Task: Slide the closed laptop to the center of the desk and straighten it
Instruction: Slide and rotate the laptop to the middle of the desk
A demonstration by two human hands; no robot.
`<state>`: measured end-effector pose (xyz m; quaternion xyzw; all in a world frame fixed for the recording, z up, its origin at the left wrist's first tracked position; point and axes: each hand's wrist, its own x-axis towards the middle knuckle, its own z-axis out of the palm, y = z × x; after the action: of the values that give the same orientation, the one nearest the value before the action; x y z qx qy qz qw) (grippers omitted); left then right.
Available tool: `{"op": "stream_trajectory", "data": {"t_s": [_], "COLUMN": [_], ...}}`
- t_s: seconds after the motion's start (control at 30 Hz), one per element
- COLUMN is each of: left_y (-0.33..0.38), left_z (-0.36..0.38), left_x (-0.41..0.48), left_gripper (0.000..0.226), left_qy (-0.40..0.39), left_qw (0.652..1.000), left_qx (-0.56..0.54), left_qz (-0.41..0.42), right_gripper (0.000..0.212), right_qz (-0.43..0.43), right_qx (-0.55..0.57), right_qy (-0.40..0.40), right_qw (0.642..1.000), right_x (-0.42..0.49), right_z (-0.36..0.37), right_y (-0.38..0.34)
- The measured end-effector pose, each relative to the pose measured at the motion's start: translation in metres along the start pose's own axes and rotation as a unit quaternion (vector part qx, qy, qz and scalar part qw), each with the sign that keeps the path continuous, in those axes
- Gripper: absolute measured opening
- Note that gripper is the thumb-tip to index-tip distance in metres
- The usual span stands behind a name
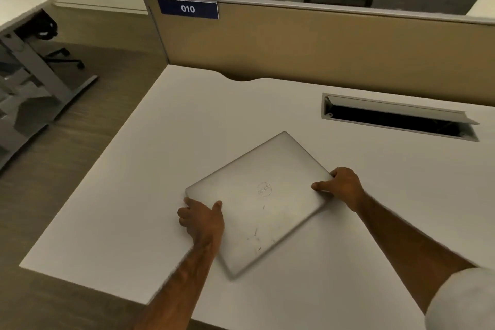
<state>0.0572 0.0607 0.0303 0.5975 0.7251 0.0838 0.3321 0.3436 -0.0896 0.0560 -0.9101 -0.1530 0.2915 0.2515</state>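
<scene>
Gripping the closed silver laptop [261, 201] at two opposite sides, both hands press it flat on the white tabletop [128, 195]. On the left, the left hand [202, 218] is closed on the laptop's left corner: the thumb lies on the lid, the fingers wrap around the edge. The laptop lies turned like a diamond, not parallel to the tabletop edges; its long axis goes from the near-right corner up to the far-left, and one corner points toward the divider panel [321, 43] with the blue sign "010" [188, 9]. The round logo [264, 189] is in the middle of the lid, and a few small scratches are near the front corner. On the right, the right hand [342, 186] is closed on the right corner, thumb on the lid. Farther right and behind, the cable tray opening [396, 118] is sunk in the tabletop with its flap up; the inside is dark and I cannot tell what it holds. Bare tabletop surrounds the laptop on all sides; the left edge is near.
</scene>
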Motion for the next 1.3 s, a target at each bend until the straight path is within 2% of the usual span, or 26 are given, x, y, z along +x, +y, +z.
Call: {"op": "stream_trajectory", "data": {"t_s": [0.17,0.57,0.93,1.03,1.13,1.23,1.3], "left_y": [0.016,0.047,0.045,0.044,0.052,0.071,0.086], "left_z": [0.019,0.072,0.085,0.082,0.081,0.083,0.086], "left_x": [-0.03,-0.109,-0.118,-0.115,-0.11,-0.099,-0.089], "left_gripper": [0.095,0.096,0.096,0.101,0.107,0.101,0.091], "left_qy": [-0.018,-0.051,-0.041,-0.04,-0.02,-0.029,-0.056], "left_qw": [1.0,0.999,0.999,0.998,0.996,0.989,0.974], "left_qx": [0.013,0.0,0.008,0.038,0.078,0.091,0.137], "left_qz": [0.008,0.013,0.001,0.008,0.043,0.111,0.169], "right_gripper": [0.054,0.051,0.052,0.056,0.073,0.072,0.074], "right_qz": [0.003,0.005,-0.001,-0.001,0.015,0.005,0.017], "right_qx": [-0.005,-0.03,-0.026,0.018,0.07,0.073,0.091], "right_qy": [0.004,-0.002,0.011,0.036,0.06,0.098,0.089], "right_qw": [1.0,1.0,1.0,0.999,0.996,0.993,0.992], "right_x": [0.006,0.036,0.049,0.042,0.021,-0.013,-0.041], "right_z": [-0.027,-0.1,-0.105,-0.099,-0.089,-0.07,-0.054], "right_y": [0.024,0.067,0.079,0.084,0.092,0.104,0.109]}}
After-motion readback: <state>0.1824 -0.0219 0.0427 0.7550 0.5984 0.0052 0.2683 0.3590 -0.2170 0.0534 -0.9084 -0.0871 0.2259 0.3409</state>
